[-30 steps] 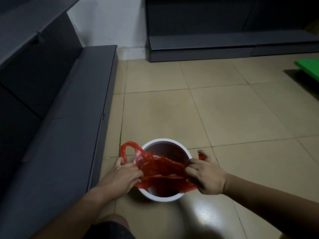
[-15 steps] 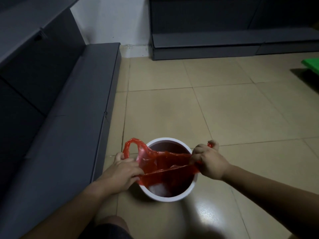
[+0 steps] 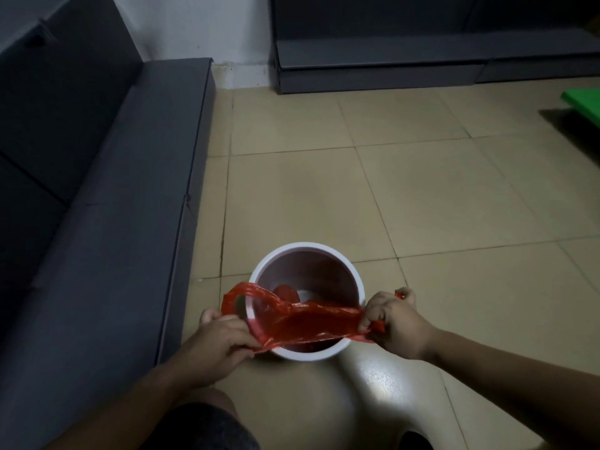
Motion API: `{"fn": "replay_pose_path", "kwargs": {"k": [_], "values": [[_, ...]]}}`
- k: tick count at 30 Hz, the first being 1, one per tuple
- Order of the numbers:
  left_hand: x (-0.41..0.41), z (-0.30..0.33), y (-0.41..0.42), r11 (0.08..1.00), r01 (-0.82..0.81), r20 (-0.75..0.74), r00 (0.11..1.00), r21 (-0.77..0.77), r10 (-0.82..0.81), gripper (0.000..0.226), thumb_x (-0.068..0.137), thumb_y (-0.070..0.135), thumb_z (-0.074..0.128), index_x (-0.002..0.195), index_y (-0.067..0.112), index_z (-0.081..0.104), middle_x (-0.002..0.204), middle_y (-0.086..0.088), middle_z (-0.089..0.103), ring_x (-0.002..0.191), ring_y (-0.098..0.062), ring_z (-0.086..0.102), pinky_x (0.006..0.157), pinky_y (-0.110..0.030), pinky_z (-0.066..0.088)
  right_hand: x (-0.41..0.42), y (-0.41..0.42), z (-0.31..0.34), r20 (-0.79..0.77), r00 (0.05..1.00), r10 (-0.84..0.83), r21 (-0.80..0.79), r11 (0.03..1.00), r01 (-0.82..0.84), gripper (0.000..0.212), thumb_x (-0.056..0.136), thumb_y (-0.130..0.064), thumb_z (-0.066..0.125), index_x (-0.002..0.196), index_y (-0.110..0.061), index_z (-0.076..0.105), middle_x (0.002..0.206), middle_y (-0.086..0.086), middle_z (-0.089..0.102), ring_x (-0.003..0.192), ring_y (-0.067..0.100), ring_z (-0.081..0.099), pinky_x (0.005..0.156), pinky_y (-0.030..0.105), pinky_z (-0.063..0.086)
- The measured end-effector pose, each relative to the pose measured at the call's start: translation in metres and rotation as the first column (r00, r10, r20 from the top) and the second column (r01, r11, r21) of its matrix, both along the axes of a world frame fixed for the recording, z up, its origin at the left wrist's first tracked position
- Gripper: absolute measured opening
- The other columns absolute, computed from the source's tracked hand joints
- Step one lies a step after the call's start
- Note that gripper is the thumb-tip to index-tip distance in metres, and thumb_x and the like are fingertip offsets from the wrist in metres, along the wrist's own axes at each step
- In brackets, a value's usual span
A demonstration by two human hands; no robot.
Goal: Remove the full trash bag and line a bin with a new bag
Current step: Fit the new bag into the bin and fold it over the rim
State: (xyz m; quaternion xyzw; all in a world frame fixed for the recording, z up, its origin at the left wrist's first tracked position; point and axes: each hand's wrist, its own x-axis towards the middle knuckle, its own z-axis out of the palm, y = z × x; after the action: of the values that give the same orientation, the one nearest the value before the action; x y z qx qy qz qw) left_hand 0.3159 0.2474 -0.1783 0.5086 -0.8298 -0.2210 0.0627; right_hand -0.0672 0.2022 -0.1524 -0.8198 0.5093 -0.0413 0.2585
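A round white bin (image 3: pixel 324 250) stands on the tiled floor just in front of me. A thin red plastic bag (image 3: pixel 305 323) is stretched flat across the near half of its mouth. My left hand (image 3: pixel 217 342) grips the bag's left edge beside the bin's near-left rim, and one handle loop sticks up above that hand. My right hand (image 3: pixel 394 319) pinches the bag's right edge just outside the right rim. Part of the bag hangs down inside the bin.
A long dark grey bench (image 3: pixel 107 222) runs along the left, close to the bin. Another grey unit (image 3: pixel 373 69) lines the far wall. Something green (image 3: pixel 584 102) pokes in at the right edge. My knee (image 3: pixel 201 423) is at the bottom.
My hands have drawn apart and pulled the bag taut across the bin's mouth. The right hand has moved out past the right rim, and the view has tilted so the bin sits lower.
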Motion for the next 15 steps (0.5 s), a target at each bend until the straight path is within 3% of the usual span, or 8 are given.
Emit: {"fn": "replay_pose_path", "kwargs": {"k": [6, 12, 15], "values": [[-0.003, -0.005, 0.006, 0.999, 0.026, -0.033, 0.999, 0.032, -0.024, 0.018, 0.083, 0.038, 0.072, 0.098, 0.044, 0.079, 0.084, 0.028, 0.055, 0.096, 0.003, 0.051, 0.093, -0.036, 0.023, 0.001, 0.007, -0.009, 0.026, 1.000, 0.010, 0.009, 1.000, -0.011, 0.012, 0.071, -0.035, 0.084, 0.080, -0.042, 0.078, 0.083, -0.032, 0.058, 0.102, -0.019, 0.041, 0.093, 0.032, 0.008], [-0.002, -0.015, 0.013, 0.994, 0.112, 0.012, 0.994, -0.019, -0.112, 0.015, 0.075, 0.037, 0.079, 0.089, 0.041, 0.079, 0.077, 0.017, 0.058, 0.087, 0.003, 0.047, 0.080, -0.038, 0.030, 0.000, 0.007, -0.017, -0.025, 0.998, 0.057, -0.027, 0.998, -0.058, 0.012, 0.073, -0.039, 0.081, 0.083, -0.044, 0.077, 0.086, -0.030, 0.060, 0.103, -0.014, 0.040, 0.092, 0.035, 0.009], [-0.003, -0.019, 0.016, 0.986, 0.163, 0.008, 0.987, -0.021, -0.163, 0.017, 0.073, 0.031, 0.081, 0.086, 0.041, 0.081, 0.073, 0.015, 0.056, 0.084, 0.005, 0.043, 0.078, -0.039, 0.030, -0.002, 0.008, -0.021, -0.090, 0.989, 0.118, -0.079, 0.989, -0.125, 0.011, 0.078, -0.038, 0.075, 0.086, -0.045, 0.076, 0.088, -0.027, 0.062, 0.107, -0.004, 0.047, 0.090, 0.035, 0.008]]}}
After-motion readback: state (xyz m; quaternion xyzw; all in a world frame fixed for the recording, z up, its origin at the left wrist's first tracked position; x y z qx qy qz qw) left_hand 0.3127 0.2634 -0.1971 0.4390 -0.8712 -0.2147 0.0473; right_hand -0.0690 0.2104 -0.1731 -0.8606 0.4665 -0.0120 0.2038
